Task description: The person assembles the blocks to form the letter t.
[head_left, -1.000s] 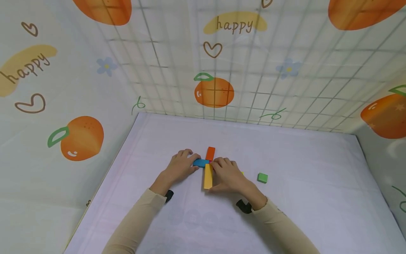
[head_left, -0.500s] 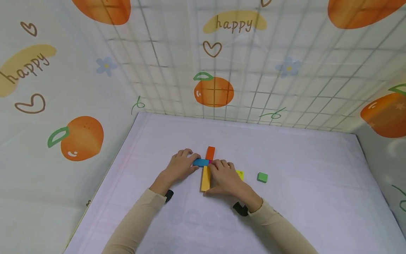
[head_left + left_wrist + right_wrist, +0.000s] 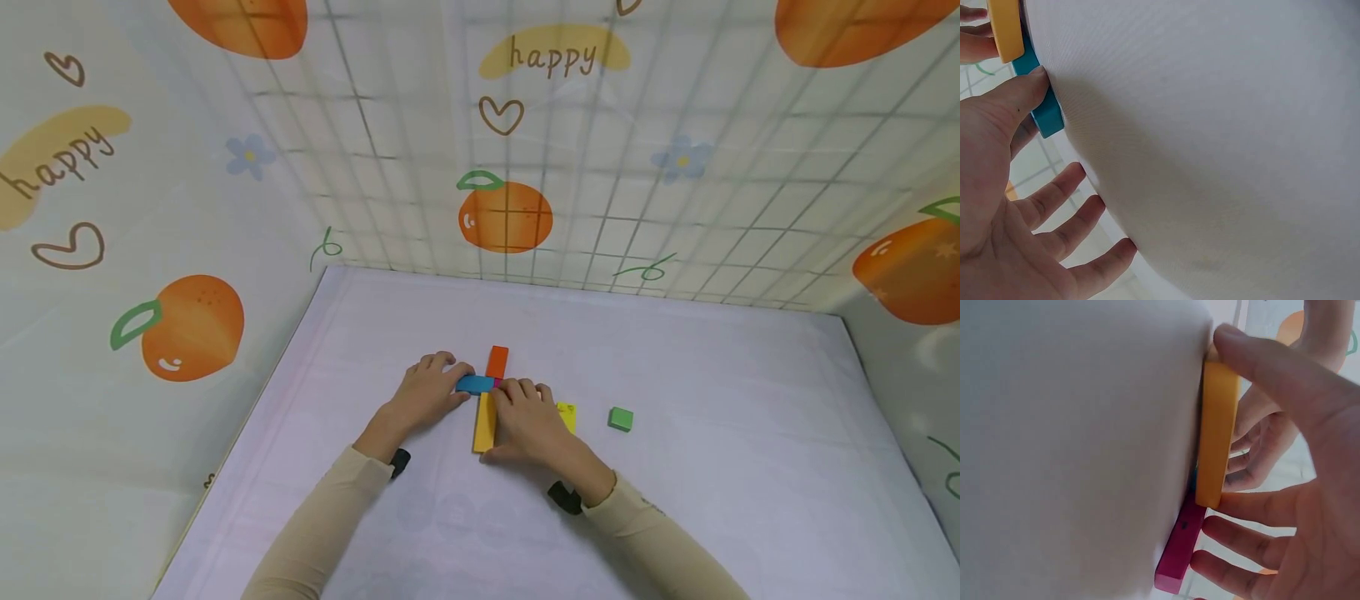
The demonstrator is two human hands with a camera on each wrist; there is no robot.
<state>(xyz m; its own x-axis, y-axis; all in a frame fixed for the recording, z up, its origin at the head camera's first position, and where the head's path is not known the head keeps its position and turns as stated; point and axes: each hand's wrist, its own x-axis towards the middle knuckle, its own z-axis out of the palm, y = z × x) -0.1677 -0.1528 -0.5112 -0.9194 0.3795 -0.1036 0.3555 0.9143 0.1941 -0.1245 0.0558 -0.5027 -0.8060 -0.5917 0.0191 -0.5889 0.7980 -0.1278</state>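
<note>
My left hand (image 3: 426, 392) pinches a blue block (image 3: 475, 384) between thumb and index finger. Its other fingertips rest on the white tabletop in the left wrist view. With thumb and index finger at its two ends, my right hand (image 3: 534, 421) grips a long yellow-orange block (image 3: 1217, 434) that lies pointing toward me below the blue one. The middle and ring fingers of that hand touch a magenta block (image 3: 1182, 547), mostly hidden under the hand in the head view. An orange-red block (image 3: 497, 362) stretches away from me beyond the blue block's right end.
Just right of my right hand lies a bright yellow block (image 3: 567, 415), partly covered by it. Farther right is a small green block (image 3: 620, 419). A patterned cloth wall (image 3: 420, 217) rises behind the white tabletop (image 3: 720, 467) and at its sides.
My right hand and the yellow-orange block have shifted slightly left and toward me. More of the bright yellow block now shows. The left hand and blue block have stayed put.
</note>
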